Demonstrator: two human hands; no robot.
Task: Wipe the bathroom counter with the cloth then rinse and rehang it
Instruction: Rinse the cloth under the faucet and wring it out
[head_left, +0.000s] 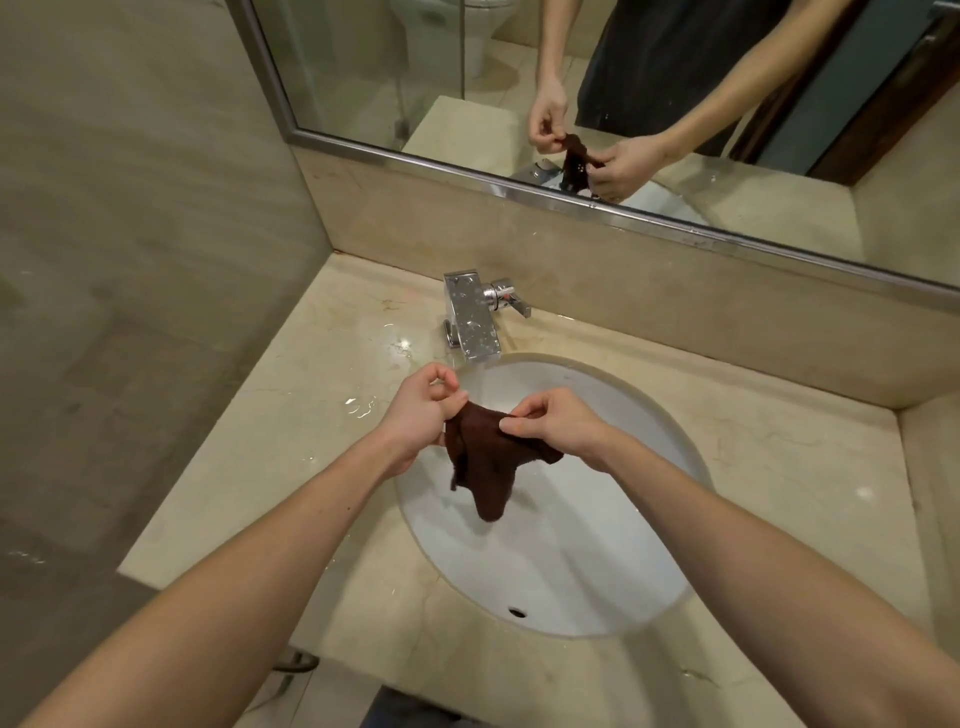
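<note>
A small dark brown cloth (485, 462) hangs over the white sink basin (571, 561), held by its top edge. My left hand (423, 410) pinches the cloth's left corner between thumb and fingers. My right hand (553, 423) pinches the top edge a little to the right. The cloth's lower tip dangles above the basin without touching it. The beige marble counter (291, 431) around the sink shows wet patches near the chrome faucet (472, 322), from which no water runs.
A mirror (623, 104) above the backsplash reflects my hands and the cloth. A tiled wall (130, 234) closes the left side, and the counter ends in a raised ledge (930, 493) at the right. The sink's overflow hole (517, 611) faces me.
</note>
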